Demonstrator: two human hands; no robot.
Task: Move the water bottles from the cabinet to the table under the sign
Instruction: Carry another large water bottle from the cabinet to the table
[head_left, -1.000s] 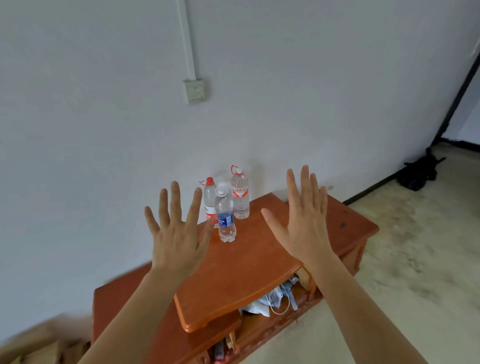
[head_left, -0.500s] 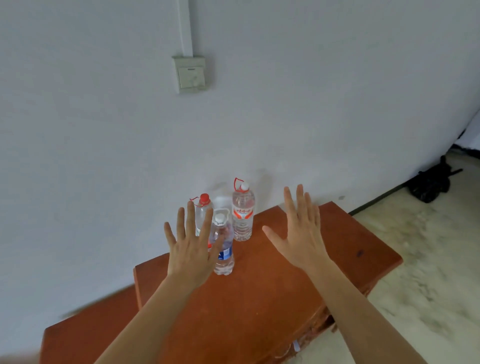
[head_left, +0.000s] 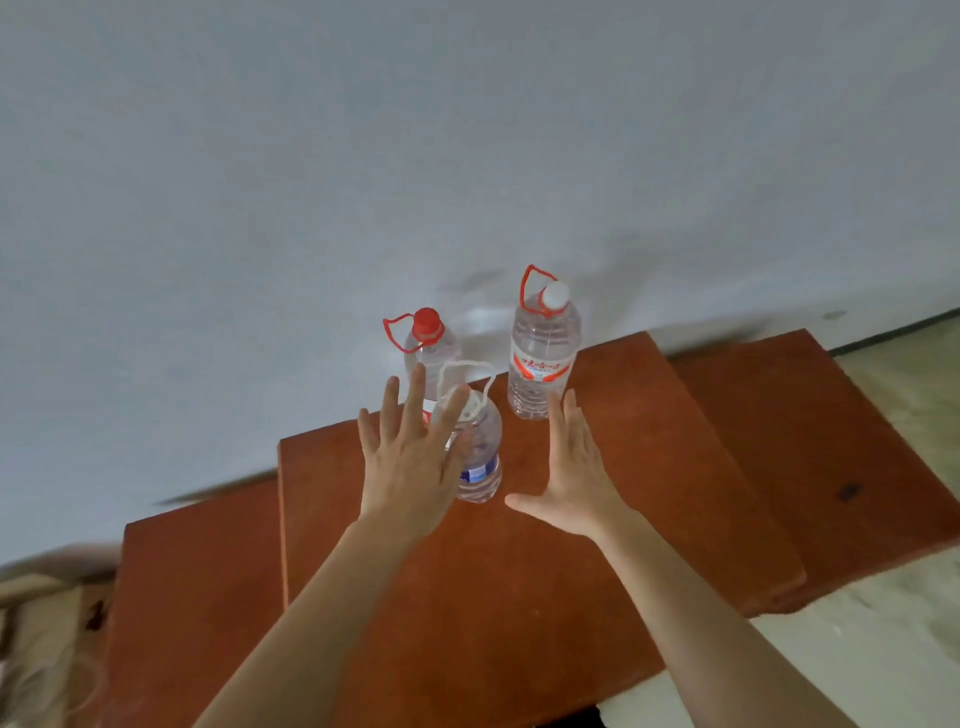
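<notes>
Hands closer to the bottles than half a second ago | left hand (head_left: 410, 467) spread open, fingers overlapping blue-label bottle (head_left: 480, 457) | right hand (head_left: 574, 478) open, empty, just right of it | white-cap bottle (head_left: 543, 358) just beyond right fingertips | red-cap bottle (head_left: 428, 343) behind left hand | all upright on cabinet surface (head_left: 675, 467)

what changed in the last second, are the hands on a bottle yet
Both hands, left hand and right hand, have reached in around the blue-label bottle, fingers spread, gripping nothing yet. All three bottles stand as before on the cabinet.
</notes>
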